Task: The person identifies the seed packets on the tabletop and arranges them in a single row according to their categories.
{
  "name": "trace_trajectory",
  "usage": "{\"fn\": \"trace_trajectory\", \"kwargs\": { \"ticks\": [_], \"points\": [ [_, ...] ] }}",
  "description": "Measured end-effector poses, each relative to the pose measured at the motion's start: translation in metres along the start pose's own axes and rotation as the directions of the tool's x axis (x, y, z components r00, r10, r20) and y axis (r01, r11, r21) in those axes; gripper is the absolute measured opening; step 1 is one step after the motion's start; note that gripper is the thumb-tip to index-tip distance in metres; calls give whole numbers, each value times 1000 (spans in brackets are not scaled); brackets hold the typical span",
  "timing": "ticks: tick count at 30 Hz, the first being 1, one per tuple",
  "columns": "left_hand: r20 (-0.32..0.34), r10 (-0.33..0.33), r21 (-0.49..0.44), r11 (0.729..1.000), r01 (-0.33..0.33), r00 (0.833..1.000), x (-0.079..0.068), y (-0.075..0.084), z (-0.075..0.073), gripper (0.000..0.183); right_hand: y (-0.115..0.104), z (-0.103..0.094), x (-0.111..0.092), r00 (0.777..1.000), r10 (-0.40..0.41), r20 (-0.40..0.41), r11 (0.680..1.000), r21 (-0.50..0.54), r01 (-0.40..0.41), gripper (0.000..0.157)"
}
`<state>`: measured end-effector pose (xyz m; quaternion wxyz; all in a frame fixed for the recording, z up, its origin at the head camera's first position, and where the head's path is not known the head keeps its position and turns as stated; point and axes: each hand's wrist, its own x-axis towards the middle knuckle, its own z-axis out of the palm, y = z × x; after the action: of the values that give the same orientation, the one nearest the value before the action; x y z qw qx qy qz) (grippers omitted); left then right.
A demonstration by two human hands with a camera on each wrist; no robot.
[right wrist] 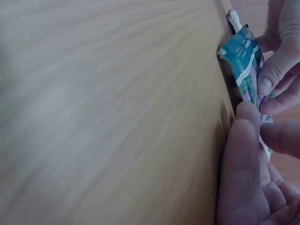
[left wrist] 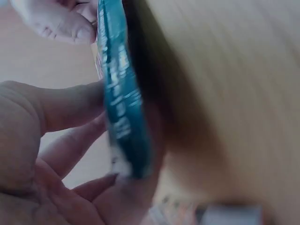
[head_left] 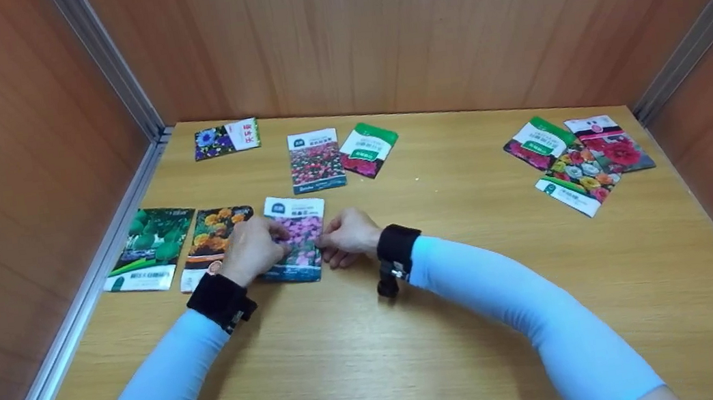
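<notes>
In the left hand [head_left: 251, 249], pinched along one long edge, and in the right hand [head_left: 349, 235], pinched along the other: a glossy, rectangular, pink-flowered, teal-based packet [head_left: 303, 238]. Between both, equally near, over yellow-brown wooden tabletop [head_left: 378, 362], long axis pointing away from the body.

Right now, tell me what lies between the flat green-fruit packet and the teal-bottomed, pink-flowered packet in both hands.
The flat orange-flowered packet and, partly covering it, the left hand; the head view shows both.
</notes>
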<state>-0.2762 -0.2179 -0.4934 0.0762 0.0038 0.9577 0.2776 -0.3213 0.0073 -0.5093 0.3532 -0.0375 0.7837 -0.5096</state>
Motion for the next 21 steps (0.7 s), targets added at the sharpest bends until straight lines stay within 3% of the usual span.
{"fn": "trace_trajectory", "kwargs": {
  "ticks": [2,6,12,21],
  "points": [
    [-32,-10,68,998,12,999,-5,1,-2,24,-3,6,3,1000,1,-11,1000,-15,-1,15],
    [-55,-50,117,992,56,997,-12,2,-3,24,-6,15,8,999,2,-33,1000,-23,-3,17],
    [-115,1,215,976,24,993,-12,0,1,17,-6,15,10,999,-14,-46,999,-44,12,20],
    [-82,-34,267,962,55,996,-9,1,1,28,-7,14,8,995,-14,-98,993,-117,3,21]
  ]
}}
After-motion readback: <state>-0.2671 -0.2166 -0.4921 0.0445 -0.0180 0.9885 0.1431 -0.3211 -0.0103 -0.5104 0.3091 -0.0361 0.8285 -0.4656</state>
